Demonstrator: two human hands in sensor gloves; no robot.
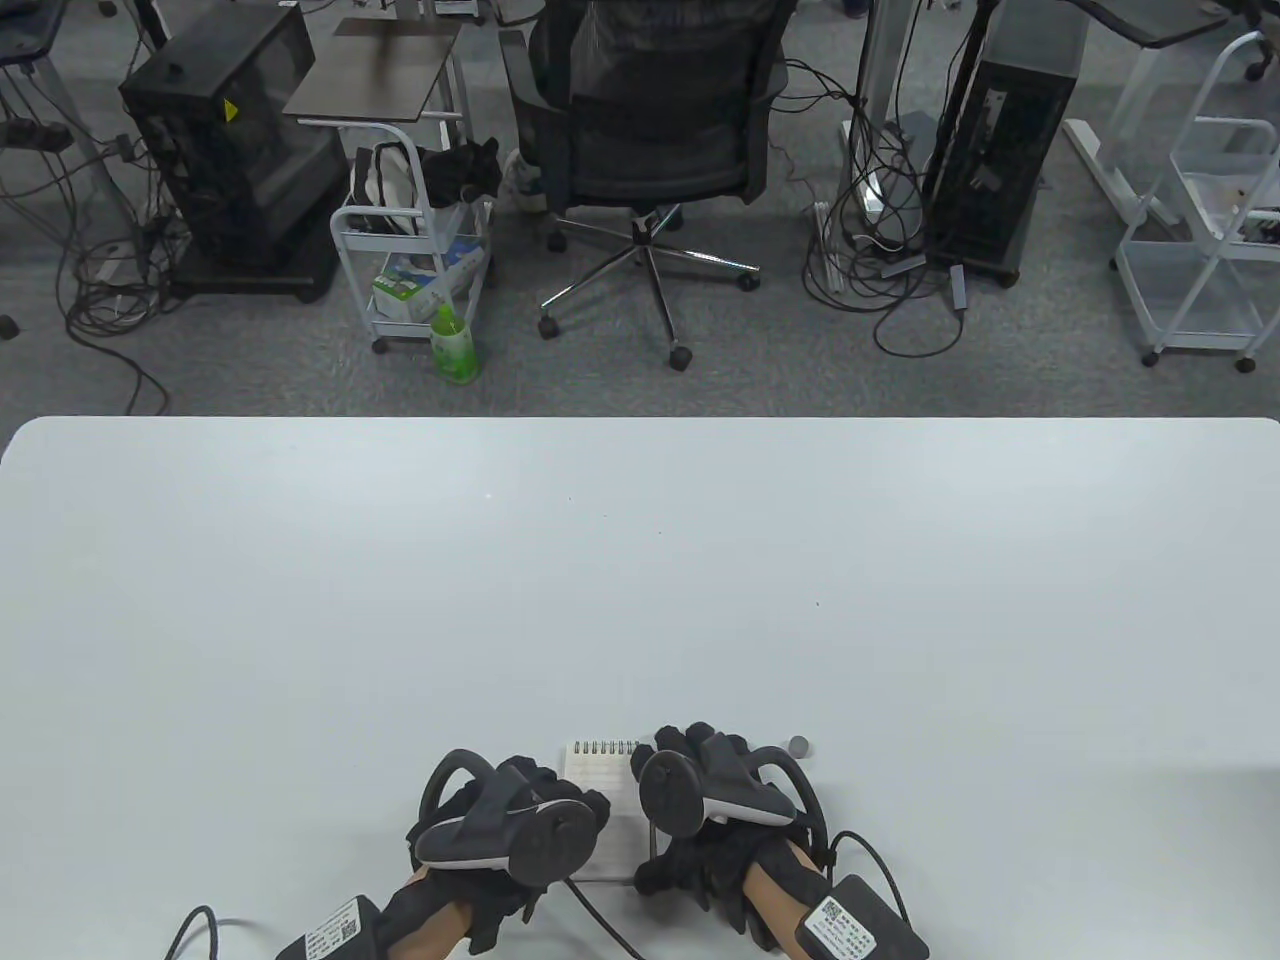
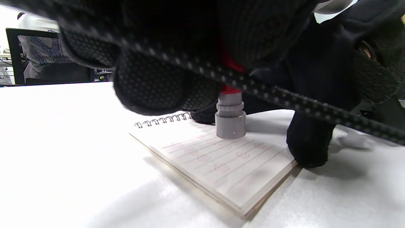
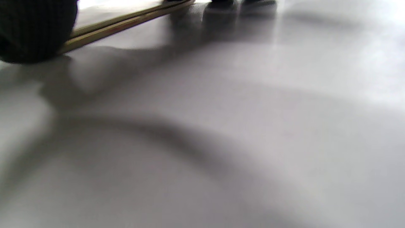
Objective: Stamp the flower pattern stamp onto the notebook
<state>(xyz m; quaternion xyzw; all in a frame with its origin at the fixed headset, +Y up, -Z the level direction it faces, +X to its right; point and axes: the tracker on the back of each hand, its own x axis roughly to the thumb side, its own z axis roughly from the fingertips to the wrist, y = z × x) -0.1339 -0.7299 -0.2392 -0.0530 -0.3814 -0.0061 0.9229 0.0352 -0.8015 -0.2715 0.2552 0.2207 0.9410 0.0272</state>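
A small spiral notebook (image 1: 600, 778) lies open near the table's front edge. In the left wrist view its lined page (image 2: 234, 177) carries several faint pink prints. The stamp (image 2: 230, 125) has a grey base and a red upper part and stands upright, base down on the page's far right part. My left hand (image 1: 540, 795) grips its red top from above. My right hand (image 1: 690, 748) lies over the notebook's right edge, and one of its fingers (image 2: 305, 148) presses down at the near right corner. The right wrist view shows only the notebook's edge (image 3: 126, 22). The hands hide the stamp in the table view.
A small grey cap (image 1: 798, 745) stands on the white table (image 1: 640, 600) just right of my right hand. Glove cables trail off the front edge. An office chair (image 1: 650, 110) and carts stand on the floor beyond the far edge.
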